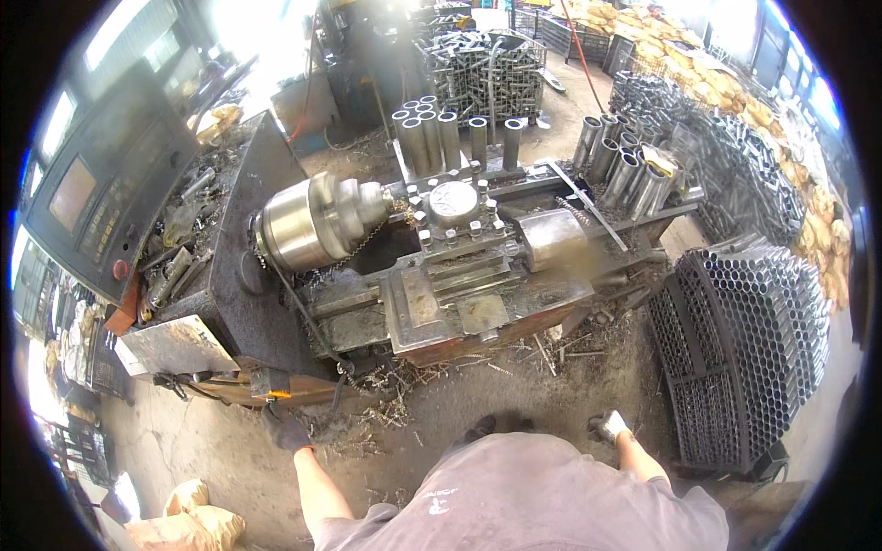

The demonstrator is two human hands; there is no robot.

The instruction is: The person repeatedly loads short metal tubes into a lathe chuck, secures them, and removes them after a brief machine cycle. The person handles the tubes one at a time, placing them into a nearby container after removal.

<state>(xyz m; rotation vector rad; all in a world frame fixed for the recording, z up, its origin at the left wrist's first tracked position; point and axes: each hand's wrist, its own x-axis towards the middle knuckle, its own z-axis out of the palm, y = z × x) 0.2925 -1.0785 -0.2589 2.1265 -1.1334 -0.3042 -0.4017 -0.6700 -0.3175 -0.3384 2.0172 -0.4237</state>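
My left hand, in a dark glove, reaches up to just below a small box with an orange-yellow strip on the lathe's front. Its fingers blend into the shadow there, so touch and grip are unclear. Off to my right, my right hand hangs over the floor in a pale, stained glove. Nothing visible sticks out of it, and its finger shape is too small to make out. Ahead stands the metal lathe with a shiny chuck, a round-topped tool post and a tailstock.
Steel tubes stand upright behind the tool post, with more tubes at the lathe's right end. A rack of stacked tubes is close on my right. Curled chips litter the floor. A control panel rises at left.
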